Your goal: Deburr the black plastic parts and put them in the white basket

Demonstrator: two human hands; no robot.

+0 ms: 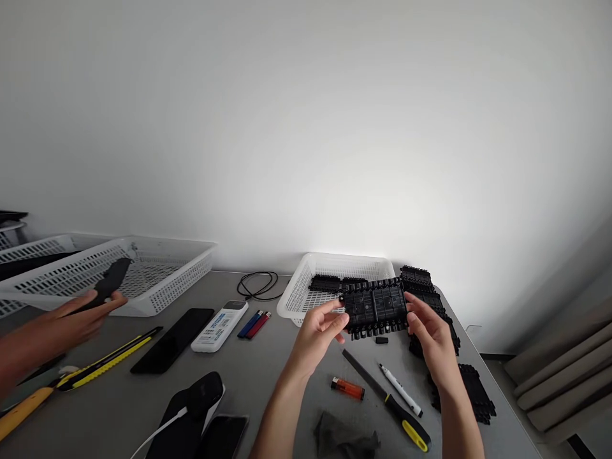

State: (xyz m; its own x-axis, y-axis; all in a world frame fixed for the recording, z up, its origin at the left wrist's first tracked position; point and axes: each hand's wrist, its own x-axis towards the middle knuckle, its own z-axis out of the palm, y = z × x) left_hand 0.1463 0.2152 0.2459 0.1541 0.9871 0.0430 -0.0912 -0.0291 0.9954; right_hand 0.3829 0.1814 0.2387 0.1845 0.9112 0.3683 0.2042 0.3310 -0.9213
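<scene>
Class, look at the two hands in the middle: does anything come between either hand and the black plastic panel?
Nothing visible does. The left hand and right hand already grip the black plastic panel at its two ends, above the table, in front of the white basket.

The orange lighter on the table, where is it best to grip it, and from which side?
Grip the orange lighter across its two long sides near the middle, coming from above. It lies flat on the grey table with free space around, so fingers likely fit on both sides; the file lies just beyond it.
</scene>
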